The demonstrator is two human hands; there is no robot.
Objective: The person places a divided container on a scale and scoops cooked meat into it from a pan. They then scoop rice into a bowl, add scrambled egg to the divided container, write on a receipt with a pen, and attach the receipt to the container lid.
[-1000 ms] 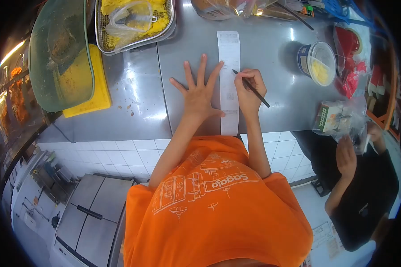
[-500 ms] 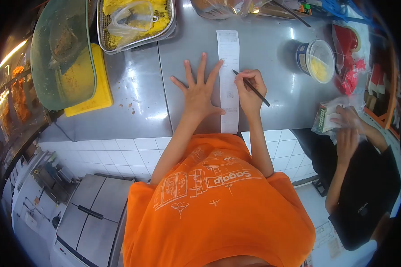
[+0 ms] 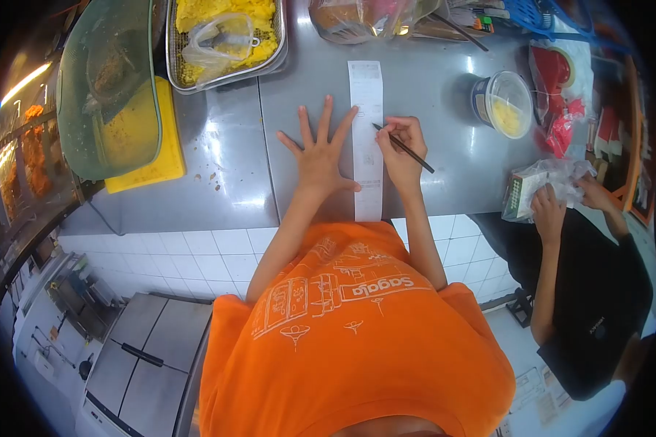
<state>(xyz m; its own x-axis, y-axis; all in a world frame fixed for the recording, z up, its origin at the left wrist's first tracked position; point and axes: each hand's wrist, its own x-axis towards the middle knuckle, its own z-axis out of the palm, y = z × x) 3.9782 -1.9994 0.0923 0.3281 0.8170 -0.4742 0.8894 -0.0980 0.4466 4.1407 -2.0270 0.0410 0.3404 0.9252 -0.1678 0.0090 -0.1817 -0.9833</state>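
A long white paper receipt (image 3: 368, 167) with printed text lies on the metal counter (image 3: 233, 164). My left hand (image 3: 321, 162) is spread flat on the counter to its left, with the index fingertip and thumb touching the paper's left edge. On the other side, my right hand (image 3: 403, 156) is closed around a dark pen (image 3: 418, 159). The pen's tip points at the upper middle of the receipt; whether it touches the paper I cannot tell.
A metal tray (image 3: 280, 44) of yellow food, a yellow board (image 3: 166, 138) and a green translucent container (image 3: 87, 164) stand left. To the right are a plastic tub (image 3: 509, 109) and a blue basket (image 3: 525, 14). A co-worker's hands (image 3: 550, 211) hold a bagged box (image 3: 521, 193).
The view has shifted slightly. My left hand stays spread by the receipt and my right hand still grips the pen. The co-worker's far hand has moved right, away from the box, pulling at the plastic.
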